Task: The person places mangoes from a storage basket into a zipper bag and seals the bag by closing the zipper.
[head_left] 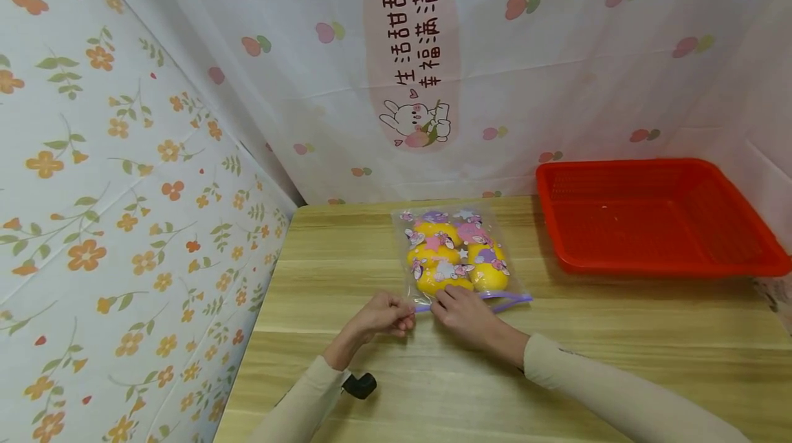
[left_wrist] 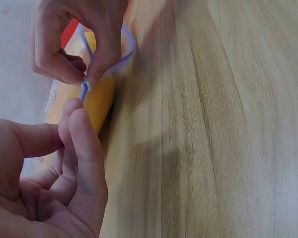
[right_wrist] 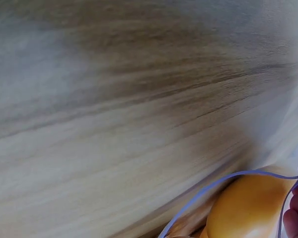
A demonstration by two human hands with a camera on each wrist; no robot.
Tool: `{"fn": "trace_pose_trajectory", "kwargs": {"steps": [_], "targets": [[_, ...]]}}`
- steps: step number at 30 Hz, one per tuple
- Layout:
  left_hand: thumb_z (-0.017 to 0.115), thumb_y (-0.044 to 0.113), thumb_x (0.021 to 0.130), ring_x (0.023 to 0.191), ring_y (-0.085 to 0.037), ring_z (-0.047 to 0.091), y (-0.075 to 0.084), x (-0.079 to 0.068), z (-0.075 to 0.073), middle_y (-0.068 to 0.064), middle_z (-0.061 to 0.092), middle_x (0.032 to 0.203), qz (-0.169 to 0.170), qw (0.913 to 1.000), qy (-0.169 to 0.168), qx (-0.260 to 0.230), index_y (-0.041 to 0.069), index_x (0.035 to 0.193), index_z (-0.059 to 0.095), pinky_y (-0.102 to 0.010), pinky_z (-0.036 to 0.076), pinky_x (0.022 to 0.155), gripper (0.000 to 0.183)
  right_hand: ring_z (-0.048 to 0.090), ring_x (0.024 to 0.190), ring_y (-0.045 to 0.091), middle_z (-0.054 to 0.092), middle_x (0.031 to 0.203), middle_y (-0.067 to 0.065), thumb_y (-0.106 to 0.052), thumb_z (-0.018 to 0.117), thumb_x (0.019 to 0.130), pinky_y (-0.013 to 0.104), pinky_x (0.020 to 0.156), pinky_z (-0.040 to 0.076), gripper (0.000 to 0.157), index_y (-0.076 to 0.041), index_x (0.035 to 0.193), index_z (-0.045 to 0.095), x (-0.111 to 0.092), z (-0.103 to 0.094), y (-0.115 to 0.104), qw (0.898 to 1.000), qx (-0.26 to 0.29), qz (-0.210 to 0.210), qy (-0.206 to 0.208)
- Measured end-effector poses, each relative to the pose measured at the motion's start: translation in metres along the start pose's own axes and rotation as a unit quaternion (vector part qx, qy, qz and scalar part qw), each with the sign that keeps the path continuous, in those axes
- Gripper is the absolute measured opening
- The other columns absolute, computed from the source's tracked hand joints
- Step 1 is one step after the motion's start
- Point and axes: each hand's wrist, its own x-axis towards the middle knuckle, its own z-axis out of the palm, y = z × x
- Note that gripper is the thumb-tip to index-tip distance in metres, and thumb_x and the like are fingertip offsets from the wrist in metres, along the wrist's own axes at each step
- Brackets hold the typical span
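A clear zip bag printed with pink and purple rabbits and stars lies on the table, holding several rounded yellow fruit-like things. Its purple zip strip faces me and bows apart toward the right end. My left hand pinches the strip's left end between thumb and fingers. Just beside it, my right hand pinches a small whitish slider on the strip, thumb against forefinger. In the right wrist view, the strip gapes beside one yellow thing, with my right fingertips at the frame's edge.
A red plastic basket stands at the back right of the wooden table. Behind the table hangs a printed white curtain, and a floral sheet covers the left side. A black wrist-camera piece sticks out at my left cuff.
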Motion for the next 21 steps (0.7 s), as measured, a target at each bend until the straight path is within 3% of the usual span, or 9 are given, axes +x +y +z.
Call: {"fn": "trace_pose_trajectory", "kwargs": {"steps": [5, 12, 16, 21], "targets": [[0.058, 0.008, 0.103, 0.058, -0.008, 0.057, -0.001, 0.001, 0.000, -0.006, 0.065, 0.071, -0.002, 1.0000, 0.006, -0.005, -0.010, 0.088, 0.069, -0.020, 0.054, 0.055, 0.026, 0.051, 0.076, 0.024, 0.056, 0.088, 0.008, -0.004, 0.013, 0.101, 0.032, 0.067, 0.048, 0.051, -0.004, 0.090, 0.063, -0.003, -0.001, 0.002, 1.000, 0.004, 0.001, -0.016], [0.058, 0.008, 0.102, 0.060, -0.009, 0.057, -0.002, -0.003, -0.004, -0.006, 0.065, 0.072, 0.000, 0.9998, 0.021, 0.003, -0.009, 0.088, 0.069, -0.021, 0.054, 0.056, 0.024, 0.054, 0.080, 0.026, 0.058, 0.091, 0.010, -0.001, 0.065, 0.088, 0.034, 0.068, 0.051, 0.007, -0.003, 0.095, 0.066, -0.011, -0.008, 0.007, 0.999, 0.002, 0.014, -0.047], [0.058, 0.009, 0.103, 0.061, -0.009, 0.057, -0.001, -0.005, -0.006, -0.006, 0.065, 0.072, 0.000, 0.9995, 0.029, 0.010, -0.009, 0.088, 0.069, -0.021, 0.054, 0.055, 0.025, 0.056, 0.082, 0.027, 0.059, 0.093, 0.011, -0.003, 0.081, 0.083, 0.036, 0.073, 0.053, 0.020, -0.003, 0.095, 0.066, -0.017, -0.012, 0.011, 0.998, 0.004, 0.027, -0.060], [0.058, 0.011, 0.103, 0.061, -0.009, 0.057, 0.000, -0.005, -0.007, -0.006, 0.066, 0.073, -0.003, 0.9994, 0.032, 0.009, -0.010, 0.091, 0.069, -0.022, 0.055, 0.056, 0.026, 0.056, 0.084, 0.028, 0.059, 0.095, 0.013, 0.001, 0.083, 0.079, 0.037, 0.075, 0.053, 0.025, -0.001, 0.097, 0.066, -0.030, -0.016, 0.019, 0.998, 0.003, 0.030, -0.063]]}}
